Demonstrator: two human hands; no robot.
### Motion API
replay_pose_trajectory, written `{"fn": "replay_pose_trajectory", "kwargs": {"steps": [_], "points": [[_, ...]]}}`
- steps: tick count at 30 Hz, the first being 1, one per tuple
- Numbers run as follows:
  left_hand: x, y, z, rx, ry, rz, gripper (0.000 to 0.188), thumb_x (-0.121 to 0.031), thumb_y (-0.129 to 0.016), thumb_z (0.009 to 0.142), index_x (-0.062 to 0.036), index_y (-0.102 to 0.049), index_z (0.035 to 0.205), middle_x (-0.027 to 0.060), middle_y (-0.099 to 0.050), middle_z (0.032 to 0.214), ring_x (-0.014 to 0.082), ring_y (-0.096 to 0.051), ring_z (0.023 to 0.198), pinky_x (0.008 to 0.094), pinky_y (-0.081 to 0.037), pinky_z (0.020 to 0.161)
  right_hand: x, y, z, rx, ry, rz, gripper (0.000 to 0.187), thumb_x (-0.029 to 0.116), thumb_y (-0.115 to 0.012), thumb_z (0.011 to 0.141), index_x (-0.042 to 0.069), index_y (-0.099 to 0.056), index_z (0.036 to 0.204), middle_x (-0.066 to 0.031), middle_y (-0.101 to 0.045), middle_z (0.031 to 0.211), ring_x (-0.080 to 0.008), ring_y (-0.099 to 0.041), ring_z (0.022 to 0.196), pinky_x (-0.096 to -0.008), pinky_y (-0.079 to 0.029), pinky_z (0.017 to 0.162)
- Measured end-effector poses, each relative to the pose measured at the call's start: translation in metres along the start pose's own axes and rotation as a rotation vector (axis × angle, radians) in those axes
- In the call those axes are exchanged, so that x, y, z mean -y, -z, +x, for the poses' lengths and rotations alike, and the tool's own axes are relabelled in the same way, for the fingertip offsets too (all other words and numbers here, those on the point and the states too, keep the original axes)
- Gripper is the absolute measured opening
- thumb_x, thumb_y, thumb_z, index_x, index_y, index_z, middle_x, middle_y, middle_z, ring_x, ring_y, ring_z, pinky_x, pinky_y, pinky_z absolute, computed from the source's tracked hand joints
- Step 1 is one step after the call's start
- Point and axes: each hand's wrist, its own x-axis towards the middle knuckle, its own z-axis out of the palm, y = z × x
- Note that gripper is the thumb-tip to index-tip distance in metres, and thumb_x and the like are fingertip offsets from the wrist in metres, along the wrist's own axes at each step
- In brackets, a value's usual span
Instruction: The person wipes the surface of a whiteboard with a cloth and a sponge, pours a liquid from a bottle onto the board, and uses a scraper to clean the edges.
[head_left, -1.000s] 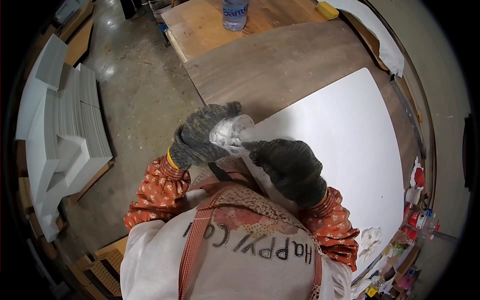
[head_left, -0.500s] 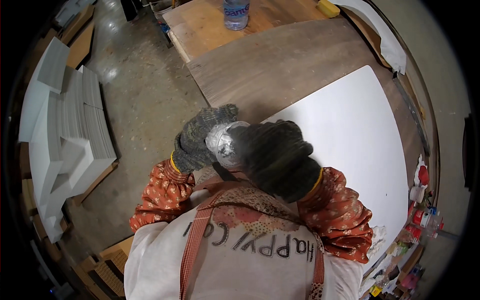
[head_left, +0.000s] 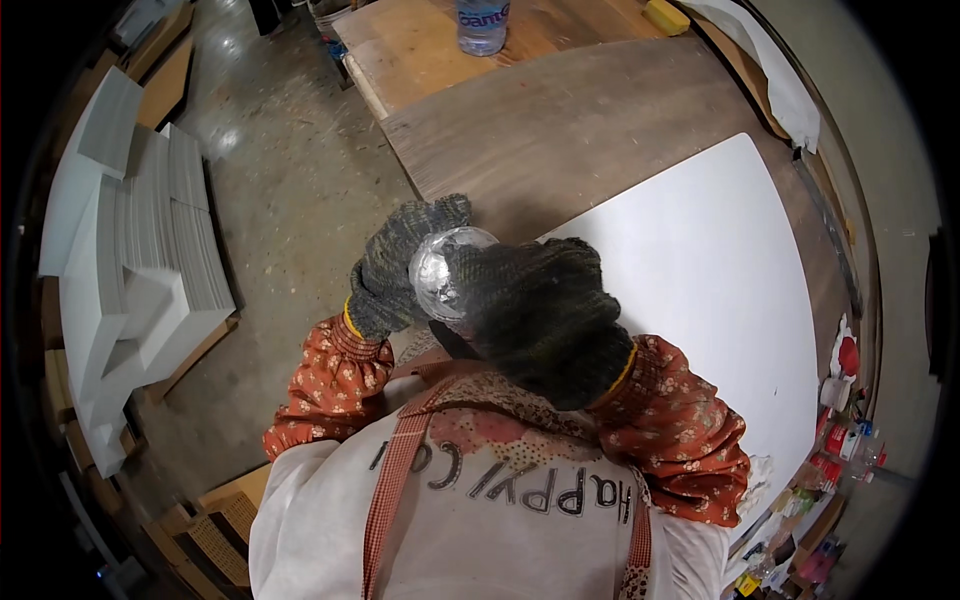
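Observation:
In front of my chest, my left hand, in a dark grey knitted glove, wraps around the side of a clear round plastic container. Its inside looks silvery and shiny, and its mouth or base faces up. My right hand, gloved the same way, is closed, with its fingertips over the container's right part. What those fingers grip is hidden beneath the glove. A dark strip shows just below the container, between the hands; its kind is unclear.
To the right, a large white sheet lies on a brown board on the worktable. A plastic bottle and a yellow sponge-like block stand farther back. Stacked white panels are at left; bottles and clutter lie at right.
My right hand has shifted slightly left and down over the container, which has turned or tilted a little. My left hand still holds it, slightly higher in view.

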Motion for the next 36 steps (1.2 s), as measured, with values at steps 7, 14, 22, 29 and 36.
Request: {"fn": "replay_pose_trajectory", "kwargs": {"steps": [7,14,22,29,36], "points": [[-0.014,0.015,0.012,-0.056,-0.115,-0.060,0.062,-0.033,-0.076,0.063,-0.0029,-0.058,0.115,0.0151,-0.060,0.113,0.0319,-0.059,0.099,0.0401,-0.046,0.086,0.005,-0.008,0.006,-0.022,-0.016,-0.032,0.025,0.027,-0.058,0.079,0.006,-0.065,0.091,-0.0094,-0.062,0.081,-0.0245,-0.061,0.076,-0.0431,-0.046,0.072],[0.000,0.001,-0.006,-0.110,-0.056,-0.003,0.067,-0.035,-0.076,0.063,-0.0049,-0.056,0.120,0.0129,-0.059,0.116,0.0301,-0.058,0.100,0.0396,-0.045,0.087,-0.010,-0.022,-0.001,0.050,0.015,-0.236,0.029,0.017,-0.046,0.088,-0.003,-0.060,0.103,-0.0164,-0.062,0.095,-0.0279,-0.061,0.084,-0.0456,-0.048,0.074],[-0.005,-0.001,-0.005,-0.085,-0.001,0.104,0.068,-0.035,-0.076,0.063,-0.0077,-0.056,0.122,0.0102,-0.059,0.119,0.0287,-0.057,0.103,0.0385,-0.044,0.089,-0.022,-0.024,0.005,-0.098,0.184,0.073,0.031,0.020,-0.049,0.085,-0.002,-0.060,0.104,-0.0155,-0.063,0.090,-0.0275,-0.061,0.078,-0.0460,-0.048,0.072],[0.010,-0.005,-0.013,-0.012,0.160,-0.332,0.063,-0.035,-0.078,0.063,-0.0080,-0.059,0.117,0.0116,-0.059,0.116,0.0291,-0.057,0.104,0.0381,-0.045,0.089,-0.026,0.015,0.017,0.129,0.189,-0.021,0.033,0.021,-0.048,0.087,0.003,-0.058,0.113,-0.0145,-0.061,0.102,-0.0280,-0.059,0.086,-0.0447,-0.047,0.077],[-0.006,0.011,0.003,-0.088,-0.059,-0.034,0.065,-0.033,-0.081,0.061,-0.0076,-0.059,0.116,0.0110,-0.061,0.114,0.0282,-0.058,0.103,0.0368,-0.046,0.088,-0.016,0.015,0.019,0.314,0.027,0.087,0.032,0.017,-0.048,0.087,0.003,-0.055,0.116,-0.0165,-0.059,0.100,-0.0302,-0.057,0.080,-0.0463,-0.047,0.073]]}}
